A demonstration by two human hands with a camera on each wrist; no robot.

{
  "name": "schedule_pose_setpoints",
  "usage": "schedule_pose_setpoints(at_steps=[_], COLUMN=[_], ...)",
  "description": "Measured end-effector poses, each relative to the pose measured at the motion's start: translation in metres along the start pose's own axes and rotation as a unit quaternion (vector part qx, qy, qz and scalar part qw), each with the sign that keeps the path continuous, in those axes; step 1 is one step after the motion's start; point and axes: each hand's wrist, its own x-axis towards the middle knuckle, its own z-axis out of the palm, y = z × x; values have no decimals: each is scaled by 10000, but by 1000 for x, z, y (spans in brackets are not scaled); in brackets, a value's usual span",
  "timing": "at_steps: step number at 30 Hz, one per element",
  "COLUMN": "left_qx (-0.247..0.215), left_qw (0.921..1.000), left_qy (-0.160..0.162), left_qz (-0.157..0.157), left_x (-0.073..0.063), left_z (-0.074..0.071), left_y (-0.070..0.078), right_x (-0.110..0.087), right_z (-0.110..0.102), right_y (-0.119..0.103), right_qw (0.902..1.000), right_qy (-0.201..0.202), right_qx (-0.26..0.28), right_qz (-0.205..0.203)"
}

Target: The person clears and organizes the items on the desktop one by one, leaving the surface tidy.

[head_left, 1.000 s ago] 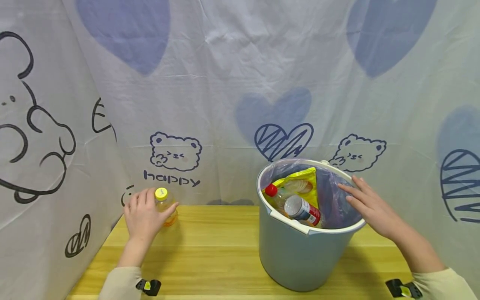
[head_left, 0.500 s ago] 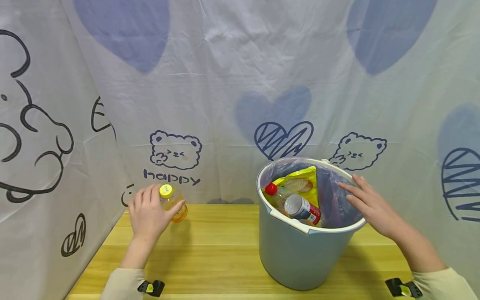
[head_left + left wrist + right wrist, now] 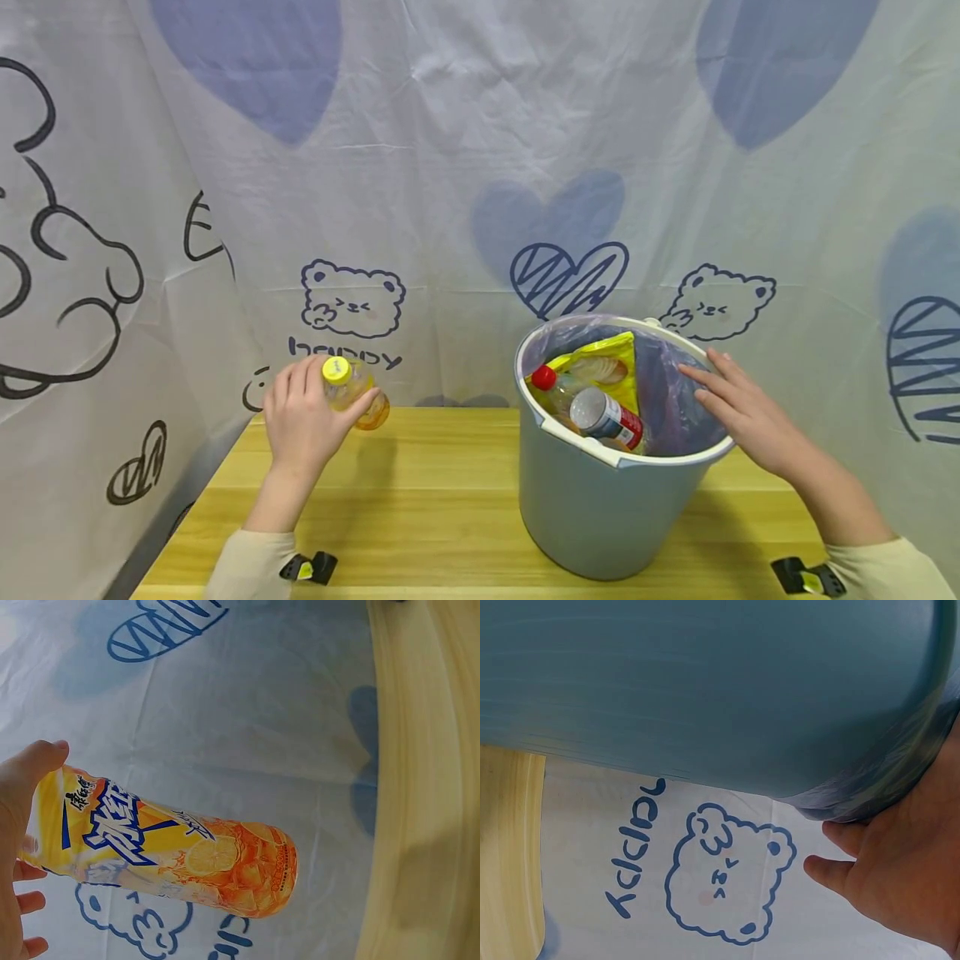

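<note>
An iced tea bottle (image 3: 351,383) with a yellow cap is gripped by my left hand (image 3: 303,421), tilted and lifted off the table. In the left wrist view the bottle's label (image 3: 157,832) shows yellow and orange with lemon slices, and the thumb lies along the upper part. A grey trash can (image 3: 600,508) stands upright to the right, lined with a thin purple bag (image 3: 667,400). My right hand (image 3: 750,417) rests on its right rim, fingers extended over the inside. From the right wrist, the trash can's outer wall (image 3: 705,690) fills the top, with the hand at its rim.
Inside the trash can lie a red-capped clear bottle (image 3: 551,390), a can (image 3: 603,417) with its round end up, and a yellow packet (image 3: 618,358). A wooden table (image 3: 427,508) is below, bounded by a printed white cloth (image 3: 450,208) behind and at the sides.
My left hand has raised the iced tea bottle and carried it slightly right, tilting its base toward the trash can. My right hand has stayed on the rim.
</note>
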Motion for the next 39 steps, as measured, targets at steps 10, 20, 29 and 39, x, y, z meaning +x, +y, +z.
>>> schedule_pose_setpoints(at_steps=[10,20,29,39], left_qx=[-213,-737,-1115,-1543], left_qw=[9994,9960,9914,9855], left_qy=[259,411,342,537], left_qz=[-4,-307,-592,-455], left_x=[11,19,24,28], left_z=[-5,-6,-9,-11], left_y=[12,29,44,60], right_x=[0,0,-1,-1], right_z=[-1,-1,-1,-3], right_y=[0,0,-1,-1], right_qw=[10000,10000,10000,9999], right_qy=[-2,-7,-43,-96], right_qx=[60,38,21,-70], right_qz=[-11,-22,49,14])
